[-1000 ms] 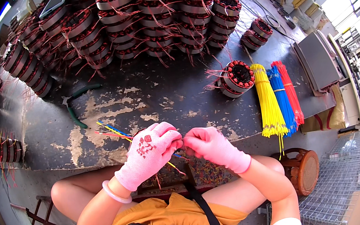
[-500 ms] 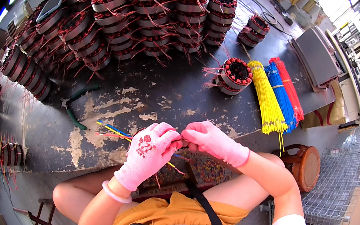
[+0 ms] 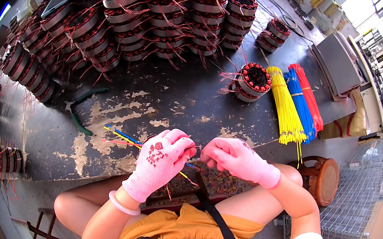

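Both my hands wear pink gloves and meet over the bench's front edge. My left hand (image 3: pixel 160 160) is closed, fingertips pinched toward the right; yellow, blue and red wires (image 3: pixel 126 138) run out beneath it at the upper left and lower right. A dark rounded part under this hand is mostly hidden. Just to the right, my right hand (image 3: pixel 235 159) is closed in a pinch, a small gap from the left fingertips. A thin wire (image 3: pixel 198 147) shows in that gap; its ends are hidden by the fingers.
Tall stacks of wound motor stators (image 3: pixel 168 16) fill the bench's back. One stator (image 3: pixel 253 82) stands at right, beside yellow (image 3: pixel 285 102), blue (image 3: pixel 298 105) and red wire bundles (image 3: pixel 308 99). Green-handled cutters (image 3: pixel 76 109) lie at left. A wooden stool (image 3: pixel 325 179) stands right of my knee.
My right hand has drawn slightly right and down, widening the gap between the fingertips. My left hand stays nearly in place. The whole view has shifted a little.
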Demonstrator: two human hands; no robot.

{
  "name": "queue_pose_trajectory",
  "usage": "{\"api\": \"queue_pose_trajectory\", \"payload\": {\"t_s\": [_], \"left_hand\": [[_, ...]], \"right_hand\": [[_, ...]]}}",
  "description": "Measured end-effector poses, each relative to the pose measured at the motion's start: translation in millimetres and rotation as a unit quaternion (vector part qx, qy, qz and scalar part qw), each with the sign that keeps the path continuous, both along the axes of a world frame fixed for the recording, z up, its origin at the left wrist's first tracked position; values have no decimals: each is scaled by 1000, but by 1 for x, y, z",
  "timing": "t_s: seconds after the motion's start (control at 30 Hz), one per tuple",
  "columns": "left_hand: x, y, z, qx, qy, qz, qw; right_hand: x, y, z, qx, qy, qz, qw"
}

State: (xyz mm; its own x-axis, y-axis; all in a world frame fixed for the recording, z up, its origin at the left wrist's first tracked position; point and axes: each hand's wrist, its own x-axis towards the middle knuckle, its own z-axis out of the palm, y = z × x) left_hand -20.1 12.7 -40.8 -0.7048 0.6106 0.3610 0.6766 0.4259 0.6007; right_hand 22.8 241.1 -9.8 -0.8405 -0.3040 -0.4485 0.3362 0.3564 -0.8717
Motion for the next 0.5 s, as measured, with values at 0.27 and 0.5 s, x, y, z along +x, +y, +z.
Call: {"api": "queue_pose_trajectory", "payload": {"t_s": [0.27,0.5], "left_hand": [[0,0,-1,1,-11,6,1000],[0,2,-1,-4,12,9,1000]], "right_hand": [[13,8,2,339,218,206,892],[-13,-5,-3,403,502,177,745]]}}
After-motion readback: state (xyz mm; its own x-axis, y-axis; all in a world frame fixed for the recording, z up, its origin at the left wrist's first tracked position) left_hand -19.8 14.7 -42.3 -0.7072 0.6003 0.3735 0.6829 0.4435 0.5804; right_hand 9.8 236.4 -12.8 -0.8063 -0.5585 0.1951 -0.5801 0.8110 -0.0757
